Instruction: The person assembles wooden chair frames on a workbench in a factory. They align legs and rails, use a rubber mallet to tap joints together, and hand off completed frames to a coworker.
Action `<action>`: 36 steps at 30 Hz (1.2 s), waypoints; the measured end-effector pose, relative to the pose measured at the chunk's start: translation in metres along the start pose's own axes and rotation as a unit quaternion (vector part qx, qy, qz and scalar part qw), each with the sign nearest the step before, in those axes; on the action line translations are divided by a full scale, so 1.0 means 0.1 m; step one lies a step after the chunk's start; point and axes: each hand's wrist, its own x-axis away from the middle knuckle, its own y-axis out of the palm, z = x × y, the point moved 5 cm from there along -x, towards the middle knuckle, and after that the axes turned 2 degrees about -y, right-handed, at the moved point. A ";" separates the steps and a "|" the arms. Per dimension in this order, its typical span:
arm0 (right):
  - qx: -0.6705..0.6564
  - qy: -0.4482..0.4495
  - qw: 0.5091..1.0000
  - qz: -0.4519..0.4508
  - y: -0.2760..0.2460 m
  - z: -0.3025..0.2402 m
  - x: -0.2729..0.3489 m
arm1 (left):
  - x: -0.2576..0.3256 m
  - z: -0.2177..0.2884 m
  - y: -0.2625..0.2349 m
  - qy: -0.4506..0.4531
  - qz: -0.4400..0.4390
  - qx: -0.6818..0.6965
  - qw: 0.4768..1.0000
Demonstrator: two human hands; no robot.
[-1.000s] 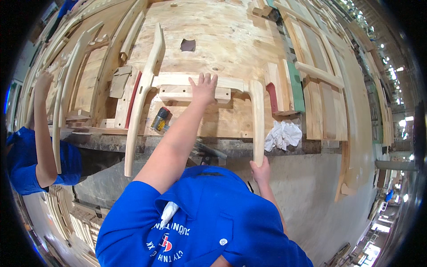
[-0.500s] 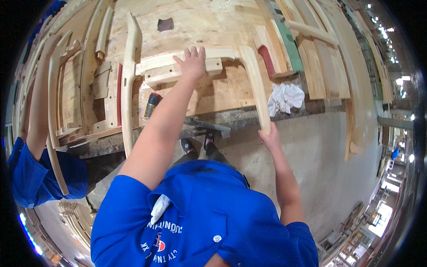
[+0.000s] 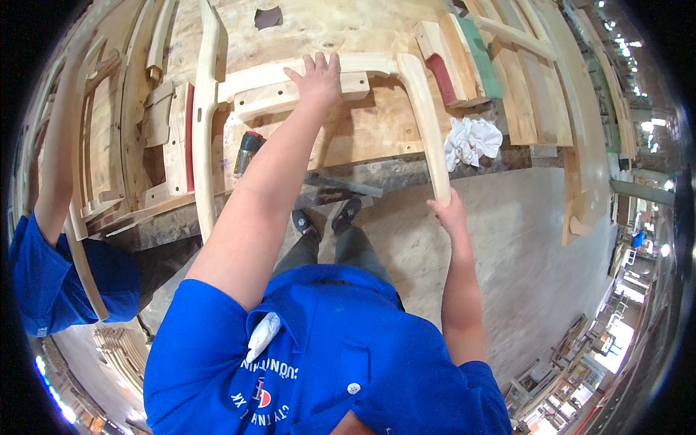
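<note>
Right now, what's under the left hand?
The pale wooden rail passes beneath the left hand, visible on both sides. The holed block beside it runs partly behind the wrist. The stretches covered by hand and wrist can't be seen.

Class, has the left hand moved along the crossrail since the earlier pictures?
No, not noticeably: against the red-faced wooden block on the workbench, the left hand rests at about the same place on the crossrail.

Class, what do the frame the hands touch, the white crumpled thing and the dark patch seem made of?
Frame: wood, smooth and apparently unpainted, from its pale, streaky tone. White crumpled thing: probably dull cloth, possibly paper, from its loose folds. Dark patch: flat and shineless, so perhaps sandpaper or leather; too small to tell.
</note>
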 end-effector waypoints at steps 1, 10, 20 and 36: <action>0.012 -0.009 1.000 0.012 -0.02 0.07 0.02 | -0.02 0.03 -0.03 0.003 -0.007 0.002 1.000; -0.137 0.031 0.989 -0.041 0.00 0.20 0.16 | -0.03 0.05 -0.03 0.003 -0.029 0.010 1.000; -0.194 0.071 0.971 -0.118 0.05 0.33 0.19 | -0.02 0.08 0.04 -0.035 -0.010 0.060 0.998; -0.180 0.084 0.964 -0.177 0.02 0.29 0.14 | 0.05 0.02 -0.04 -0.050 0.008 0.077 0.996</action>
